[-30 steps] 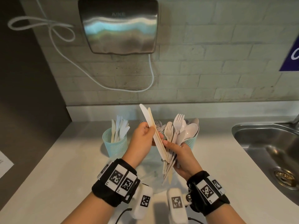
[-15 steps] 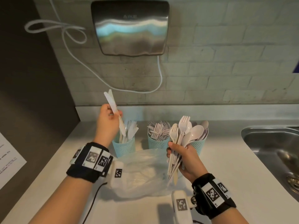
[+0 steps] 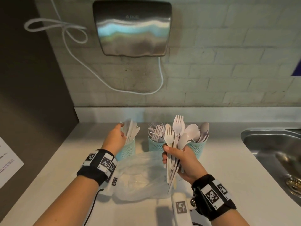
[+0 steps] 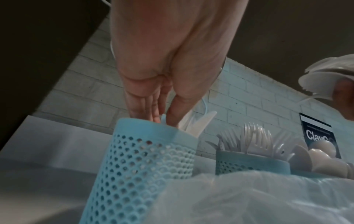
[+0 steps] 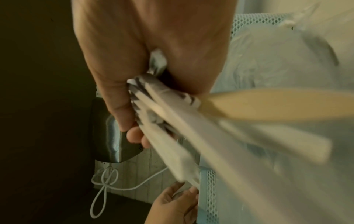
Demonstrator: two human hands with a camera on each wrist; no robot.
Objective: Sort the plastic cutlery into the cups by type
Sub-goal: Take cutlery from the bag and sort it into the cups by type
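Dropping knives into the left cup (image 3: 126, 148) while the right hand (image 3: 182, 163) is gripping the unsorted bundle (image 3: 175, 144) of forks and spoons.

The left hand (image 3: 114, 140) is hanging at the knife cup's rim, fingers loosely extended and seemingly holding nothing (blur is making this uncertain). Next it is likely needing to pick one fork or spoon from the bundle for the fork cup (image 3: 156, 143) or spoon cup (image 3: 197, 146), partly hidden behind the bundle.

Hand dryer (image 3: 132, 28) above my counter reads "AIKE". Dark wall sign (image 4: 318, 136) shows "Clav", the rest hidden.
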